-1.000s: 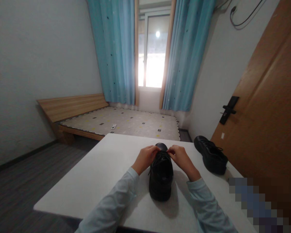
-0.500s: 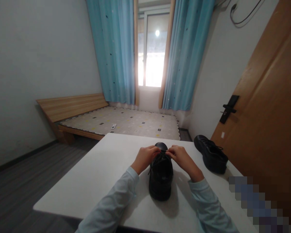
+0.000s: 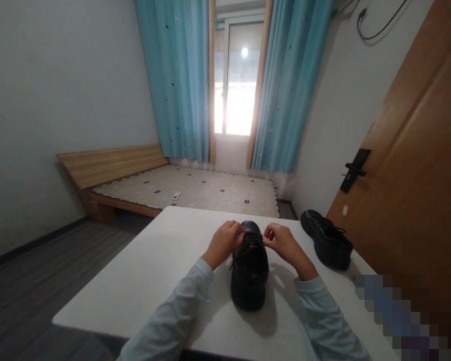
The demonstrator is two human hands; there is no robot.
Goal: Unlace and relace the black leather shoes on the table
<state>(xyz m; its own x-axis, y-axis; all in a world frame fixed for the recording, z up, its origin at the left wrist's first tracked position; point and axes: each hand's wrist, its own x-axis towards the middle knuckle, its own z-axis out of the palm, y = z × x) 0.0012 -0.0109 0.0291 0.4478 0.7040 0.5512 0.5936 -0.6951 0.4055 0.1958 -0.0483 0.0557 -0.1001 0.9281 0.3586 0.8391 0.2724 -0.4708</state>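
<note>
A white table (image 3: 143, 271) stood in a small bedroom, its top taken up by a pair of black shoes. Nearest the camera, two pale blue sleeves (image 3: 180, 306) reached forward over the tabletop. Between them sat one shoe (image 3: 249, 273), heel toward the wearer and toe pointing away, its sole flat on the table. The left hand (image 3: 223, 242) was curled at the shoe's left side, fingertips pressed together on what appeared to be a lace (image 3: 248, 239) near the front of the lacing. The right hand (image 3: 281, 242) mirrored it just across the tongue, thumb and forefinger pinched on the other end; the lace itself was too dark to make out clearly. The two hands sat close together but apart, with the toe cap showing between and just beyond them. Well off to the right of the right hand, near the table's far edge, the second shoe (image 3: 326, 239) lay on its own, untouched. Beyond the hands was a low wooden bed (image 3: 180, 190) with a patterned mattress. Behind it hung blue curtains (image 3: 180, 80) flanking a bright window (image 3: 235, 85), and a wooden door (image 3: 417, 165) stood at right.
</note>
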